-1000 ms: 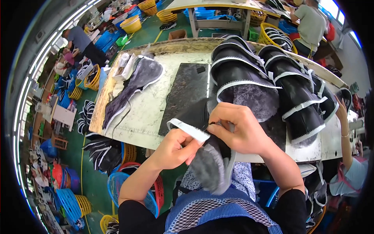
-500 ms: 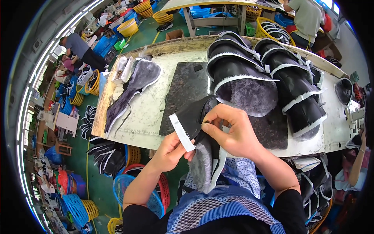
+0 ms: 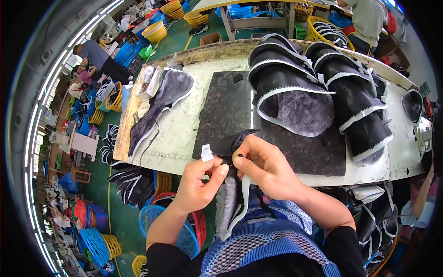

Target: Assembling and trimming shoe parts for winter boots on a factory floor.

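Observation:
A fur-lined black boot upper [image 3: 224,203] with white edging is held up in front of my body, at the table's near edge. Its grey pile faces me, and a strip of white edging hangs down its right side. My left hand [image 3: 196,187] is closed on the upper's left edge, thumb against bent fingers, with a white tape end sticking out above them. My right hand [image 3: 270,166] pinches the piece opposite. A small dark bit shows at the right thumb tip; I cannot tell what it is. The two hands are close together.
A dark cutting mat [image 3: 295,152] lies on the worn white table [image 3: 177,124]. Finished-looking black uppers [image 3: 290,76] stand in two overlapping rows at the right. A flat grey fur piece [image 3: 161,104] and a small white box [image 3: 150,83] lie left. Baskets [image 3: 159,228] stand below the near edge.
The upper has been turned and lowered, so less of its black leather and white tape shows. My left hand has moved up towards the right hand, its thumb now on top.

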{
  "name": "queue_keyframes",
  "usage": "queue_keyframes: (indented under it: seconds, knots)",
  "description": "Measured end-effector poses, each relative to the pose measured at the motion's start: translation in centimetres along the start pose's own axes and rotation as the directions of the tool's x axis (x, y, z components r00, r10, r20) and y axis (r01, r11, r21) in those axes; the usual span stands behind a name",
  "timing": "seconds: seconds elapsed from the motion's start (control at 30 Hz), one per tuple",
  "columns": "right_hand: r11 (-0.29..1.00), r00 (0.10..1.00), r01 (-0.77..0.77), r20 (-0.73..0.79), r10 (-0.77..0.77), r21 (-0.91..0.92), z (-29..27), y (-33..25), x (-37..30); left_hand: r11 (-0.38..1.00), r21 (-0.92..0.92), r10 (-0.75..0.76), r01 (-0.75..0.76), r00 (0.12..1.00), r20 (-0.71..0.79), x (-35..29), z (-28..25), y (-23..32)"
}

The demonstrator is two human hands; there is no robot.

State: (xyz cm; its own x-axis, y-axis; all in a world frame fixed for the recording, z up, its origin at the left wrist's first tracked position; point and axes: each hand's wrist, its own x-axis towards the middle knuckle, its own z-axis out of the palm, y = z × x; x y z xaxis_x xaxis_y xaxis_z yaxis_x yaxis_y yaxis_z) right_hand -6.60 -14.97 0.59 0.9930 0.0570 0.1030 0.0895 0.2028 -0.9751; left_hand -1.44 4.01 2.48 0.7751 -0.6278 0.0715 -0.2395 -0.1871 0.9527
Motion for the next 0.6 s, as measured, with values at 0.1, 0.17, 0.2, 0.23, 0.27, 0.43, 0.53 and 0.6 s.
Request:
queue_keyframes:
  seconds: [0.1,0.17,0.2,0.23,0.27,0.43,0.53,0.6]
  knots:
    - [0.984,1.000,-0.011,-0.018,0.008,-0.175,0.1,-0.9,-0.1,0.995,-0.083,-0.051,0.048,0.998,-0.030,-0.8,0.6,0.2]
    - [0.990,0.998,-0.020,-0.063,0.012,-0.140,-0.1,0.2,-0.1,0.985,-0.154,-0.089,0.080,0.995,-0.049,-1.0,0.8,0.1]
    - [0.994,0.994,-0.025,-0.105,0.014,-0.106,-0.2,0.6,-0.1,0.985,-0.146,-0.096,0.091,0.995,-0.031,-1.1,0.8,-0.1]
    - [0.994,0.994,-0.028,-0.104,0.018,-0.103,-0.1,0.6,-0.1,0.985,-0.138,-0.105,0.101,0.994,-0.019,-1.3,0.7,-0.2]
    - [0.996,0.995,-0.022,-0.103,0.014,-0.082,0.0,0.5,-0.1,0.985,-0.138,-0.109,0.106,0.994,-0.019,-1.3,0.7,-0.2]
    - [1.000,0.994,-0.007,-0.109,0.007,0.000,0.5,0.3,-0.1,0.971,-0.212,-0.118,0.106,0.992,-0.047,-1.4,0.6,-0.6]
    - [1.000,0.994,0.011,-0.105,-0.009,0.012,0.2,0.9,0.0,0.970,-0.226,-0.108,0.094,0.993,-0.049,-1.1,0.8,-0.8]
    - [0.999,0.996,0.002,-0.092,0.002,0.036,-0.1,0.9,0.1,0.970,-0.229,-0.100,0.086,0.994,-0.050,-0.9,0.9,-0.9]
